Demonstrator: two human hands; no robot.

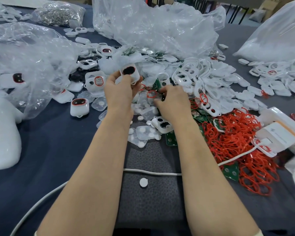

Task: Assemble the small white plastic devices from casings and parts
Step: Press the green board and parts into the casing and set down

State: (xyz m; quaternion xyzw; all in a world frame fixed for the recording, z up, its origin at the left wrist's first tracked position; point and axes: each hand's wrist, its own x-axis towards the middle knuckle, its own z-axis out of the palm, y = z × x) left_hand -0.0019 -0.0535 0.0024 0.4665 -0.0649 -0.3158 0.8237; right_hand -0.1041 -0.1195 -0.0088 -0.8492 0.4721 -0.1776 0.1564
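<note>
casing (130,73): white, dark window, red rim, held up over the parts pile. left hand (119,90) grips it between thumb and fingers. right hand (172,100) is down in the pile, fingertips curled at a small dark part (163,98) just beside a loose ring (152,94); can't tell if it grips anything. Red ring heap (237,138) and green boards (232,171) to the right, clear bags (160,28) behind, white cable (152,172) across the near mat.

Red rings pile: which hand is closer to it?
Right. The right hand is down on the table just left of the red rings pile; the left hand is farther left, holding up a white casing.
</note>
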